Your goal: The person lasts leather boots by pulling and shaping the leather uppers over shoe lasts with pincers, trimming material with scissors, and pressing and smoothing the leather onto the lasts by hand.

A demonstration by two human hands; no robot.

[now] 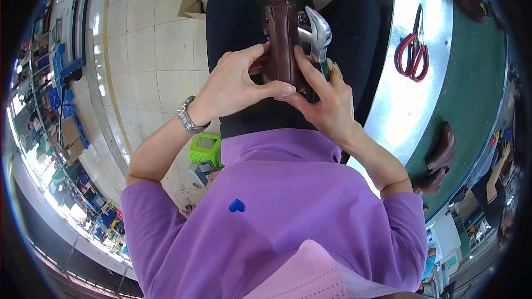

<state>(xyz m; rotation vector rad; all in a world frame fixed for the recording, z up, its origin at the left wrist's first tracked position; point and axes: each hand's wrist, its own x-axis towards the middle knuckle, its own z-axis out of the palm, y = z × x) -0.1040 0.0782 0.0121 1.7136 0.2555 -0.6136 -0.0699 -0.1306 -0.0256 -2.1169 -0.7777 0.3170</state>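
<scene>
Factory workshop, with scissors, brown leather-like pieces, long green worktop.

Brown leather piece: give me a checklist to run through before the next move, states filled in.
1. Brown leather piece supported by both the left hand and the right hand: ok.
2. A hand free for another item: not ok; both are occupied with the leather.
3. Metal-headed tool clear of the right hand: not ok; it stands right at its fingers.
4. Red-handled scissors set down, out of the hands: ok, on the shiny metal surface.
5. Far side of the leather undamaged: cannot tell; hidden.
</scene>
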